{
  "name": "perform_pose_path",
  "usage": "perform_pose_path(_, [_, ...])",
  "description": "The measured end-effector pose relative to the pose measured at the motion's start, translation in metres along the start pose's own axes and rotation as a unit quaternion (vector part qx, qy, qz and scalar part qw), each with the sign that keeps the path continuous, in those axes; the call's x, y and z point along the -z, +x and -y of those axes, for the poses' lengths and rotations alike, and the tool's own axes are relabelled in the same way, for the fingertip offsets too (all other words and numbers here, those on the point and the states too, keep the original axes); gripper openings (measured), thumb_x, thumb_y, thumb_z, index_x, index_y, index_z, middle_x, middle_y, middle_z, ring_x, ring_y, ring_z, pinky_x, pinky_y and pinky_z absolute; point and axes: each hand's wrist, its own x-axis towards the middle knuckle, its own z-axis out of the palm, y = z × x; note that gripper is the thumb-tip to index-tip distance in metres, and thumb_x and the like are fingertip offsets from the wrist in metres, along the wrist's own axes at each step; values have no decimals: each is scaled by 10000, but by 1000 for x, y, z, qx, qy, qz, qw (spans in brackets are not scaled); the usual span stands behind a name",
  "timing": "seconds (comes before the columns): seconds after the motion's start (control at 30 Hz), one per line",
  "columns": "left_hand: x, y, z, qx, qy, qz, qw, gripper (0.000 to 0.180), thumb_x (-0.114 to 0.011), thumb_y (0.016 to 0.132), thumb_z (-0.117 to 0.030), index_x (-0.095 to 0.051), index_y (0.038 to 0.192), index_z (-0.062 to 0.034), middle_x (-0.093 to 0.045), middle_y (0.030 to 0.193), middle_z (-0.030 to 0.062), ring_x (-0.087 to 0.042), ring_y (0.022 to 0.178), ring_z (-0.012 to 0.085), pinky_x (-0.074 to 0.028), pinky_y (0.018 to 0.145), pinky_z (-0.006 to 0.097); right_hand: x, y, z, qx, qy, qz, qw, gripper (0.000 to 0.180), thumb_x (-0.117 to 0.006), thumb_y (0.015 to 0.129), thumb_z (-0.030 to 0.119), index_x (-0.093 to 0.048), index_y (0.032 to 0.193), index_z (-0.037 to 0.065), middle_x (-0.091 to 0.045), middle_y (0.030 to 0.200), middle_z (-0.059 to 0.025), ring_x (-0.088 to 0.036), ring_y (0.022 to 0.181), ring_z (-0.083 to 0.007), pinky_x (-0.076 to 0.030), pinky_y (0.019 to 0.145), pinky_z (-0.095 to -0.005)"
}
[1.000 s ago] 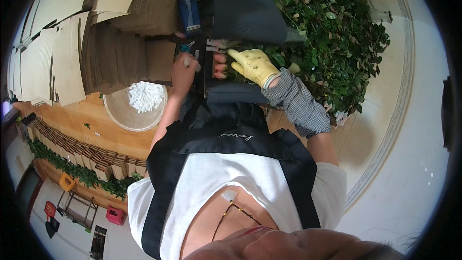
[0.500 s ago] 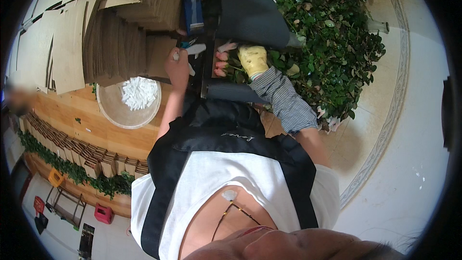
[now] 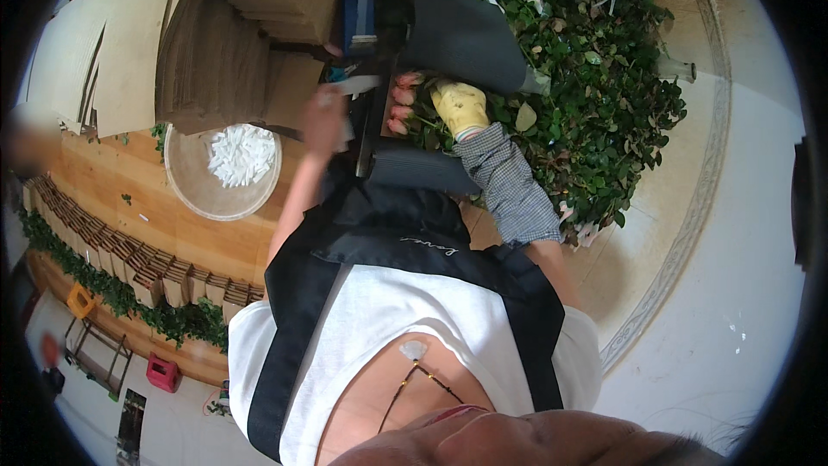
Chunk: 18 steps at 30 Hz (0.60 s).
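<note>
My bare left hand (image 3: 321, 123), smeared by motion, is closed around white sleeve-like pieces (image 3: 356, 85) that stick out toward the right. It hovers by the left edge of a dark stand. On the stand lie several pink roses (image 3: 401, 97), their heads in a row between two dark grey padded pieces. My right hand (image 3: 462, 110), in a yellow glove with a checked oversleeve, is closed at the rose stems just right of the heads; its fingertips are partly hidden.
A blue tool with a yellow strip (image 3: 362, 0) stands beyond my left hand. Stacked cardboard (image 3: 125, 47) and a bowl of white sleeves (image 3: 178, 177) are at left. Leafy rose stems (image 3: 595, 78) heap up at right. Wrapped bundles (image 3: 142, 272) line the lower left.
The uppermost rose, pale and covered before, now shows a pink head level with the others. My left hand has shifted slightly and blurred. My right hand stays at the stems.
</note>
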Motion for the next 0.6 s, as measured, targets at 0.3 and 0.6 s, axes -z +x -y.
perform_pose_path(0.3, [203, -79, 187, 179, 376, -94, 904, 817, -773, 770, -461, -447, 1357, 3, -599, 1216, 267, -579, 1127, 409, -463, 924, 463, 38, -24, 0, 68, 133, 36, 988, 338, -590, 901, 289, -628, 1147, 61, -692, 908, -176, -660, 844, -346, -523, 767, -435])
perform_pose_path(0.6, [34, -14, 3, -97, 144, 141, 975, 275, -571, 943, -263, -665, 1045, -26, -686, 866, 191, -673, 811, 344, -504, 700, 385, 49, -11, 4, 29, 160, 125, 979, 379, -581, 915, 295, -600, 1224, 76, -681, 1057, -186, -650, 958, -356, -522, 850, -428])
